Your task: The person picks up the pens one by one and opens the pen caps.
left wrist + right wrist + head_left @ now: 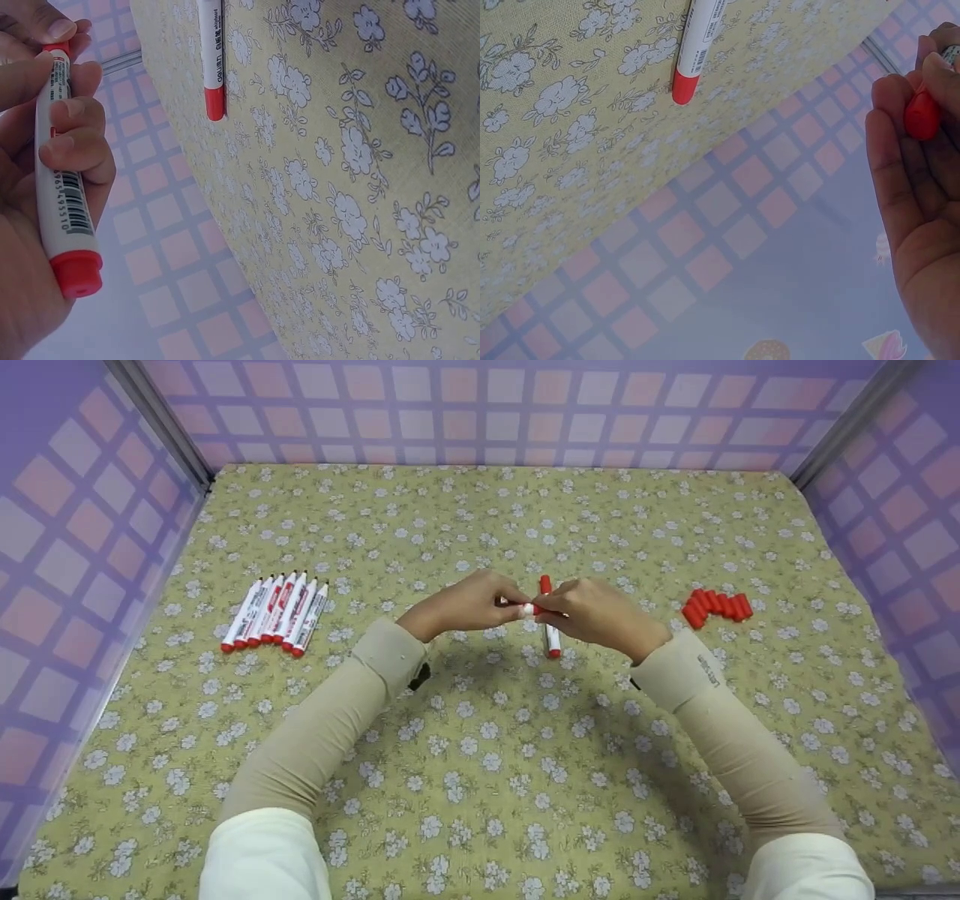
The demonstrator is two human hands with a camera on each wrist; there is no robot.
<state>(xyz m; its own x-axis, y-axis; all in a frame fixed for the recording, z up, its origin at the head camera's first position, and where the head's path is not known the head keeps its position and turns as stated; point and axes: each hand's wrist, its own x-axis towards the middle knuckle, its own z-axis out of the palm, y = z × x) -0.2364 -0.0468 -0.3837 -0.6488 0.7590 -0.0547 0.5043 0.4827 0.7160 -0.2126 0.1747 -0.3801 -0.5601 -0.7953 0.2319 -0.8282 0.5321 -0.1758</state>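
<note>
Both hands meet in the middle of the head view. My left hand (474,604) grips the white barrel of a whiteboard marker (71,202), its red end plug towards the palm. With thumb and fingers my right hand (596,613) pinches the red cap (922,117) at the marker's other end. Fingers hide how far the cap sits on the tip. Just beneath the hands, a second marker (553,642) lies on the cloth with a red cap at its far end; the right hand partly covers it.
At the left lies a row of several uncapped markers (274,611), tips pointing away. Several loose red caps (716,604) are grouped at the right. A flowered tablecloth (480,780) covers the table, and checked panels (450,416) wall it at the back and sides.
</note>
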